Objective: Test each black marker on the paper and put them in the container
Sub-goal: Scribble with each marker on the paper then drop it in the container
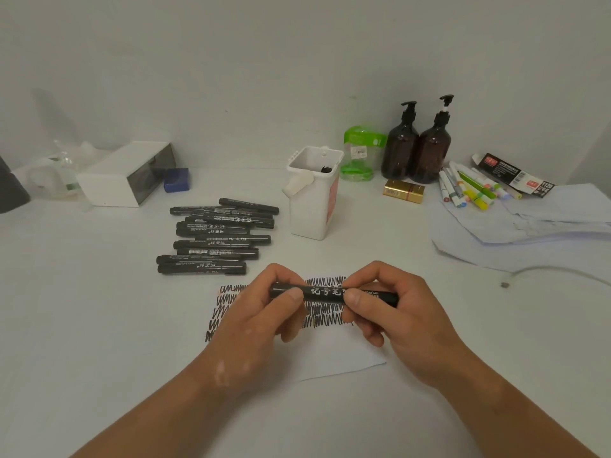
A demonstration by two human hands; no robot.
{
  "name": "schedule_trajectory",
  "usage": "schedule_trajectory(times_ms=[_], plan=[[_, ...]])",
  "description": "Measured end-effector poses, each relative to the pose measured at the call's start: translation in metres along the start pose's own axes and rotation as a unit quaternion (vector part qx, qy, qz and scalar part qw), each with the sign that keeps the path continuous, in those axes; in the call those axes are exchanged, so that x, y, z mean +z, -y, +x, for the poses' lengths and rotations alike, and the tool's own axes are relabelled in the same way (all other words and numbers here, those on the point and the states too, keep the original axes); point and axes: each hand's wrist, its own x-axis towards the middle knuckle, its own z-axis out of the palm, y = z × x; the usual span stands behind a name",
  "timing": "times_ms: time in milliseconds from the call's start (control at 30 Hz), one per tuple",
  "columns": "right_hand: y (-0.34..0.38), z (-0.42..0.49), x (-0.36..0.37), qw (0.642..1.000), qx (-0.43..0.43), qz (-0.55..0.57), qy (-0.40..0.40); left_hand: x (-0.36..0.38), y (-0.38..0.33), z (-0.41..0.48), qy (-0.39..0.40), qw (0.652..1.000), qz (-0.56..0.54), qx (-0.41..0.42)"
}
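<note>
Marker [325,291] held level above scribbled paper [334,355] near the table's [99,325] front edge, left hand [261,312] clamped on one end, right hand [390,309] on the other. Pile of markers [215,238] left of white container [312,196], toward the back edge.

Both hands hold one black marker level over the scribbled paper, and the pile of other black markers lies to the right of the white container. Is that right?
Not quite. The head view shows the pile of black markers left of the white container, not right. The rest holds: the left hand and right hand hold one marker level over the scribbled paper.
</note>
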Motion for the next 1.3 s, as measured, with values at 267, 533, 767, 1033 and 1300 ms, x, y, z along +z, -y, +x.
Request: schedule_trajectory(times_ms=[267,533,767,1033,1300], plan=[[0.0,-0.002,0.024,0.986,-0.05,-0.074,-0.138,0.022,-0.009,-0.001,-0.059,0.995,-0.078,-0.01],[0.002,-0.005,0.028,0.979,-0.054,-0.083,-0.176,0.029,-0.016,-0.006,-0.071,0.994,-0.075,0.02],[0.001,-0.001,0.024,0.991,-0.048,0.012,-0.122,0.018,-0.013,-0.004,-0.007,0.997,-0.055,0.056],[-0.002,-0.001,0.021,0.994,-0.011,0.104,0.011,0.007,-0.006,0.002,-0.035,0.986,-0.158,0.048],[0.001,-0.002,0.021,0.991,-0.075,-0.094,-0.058,0.004,-0.016,-0.001,-0.027,0.993,0.09,0.069]])
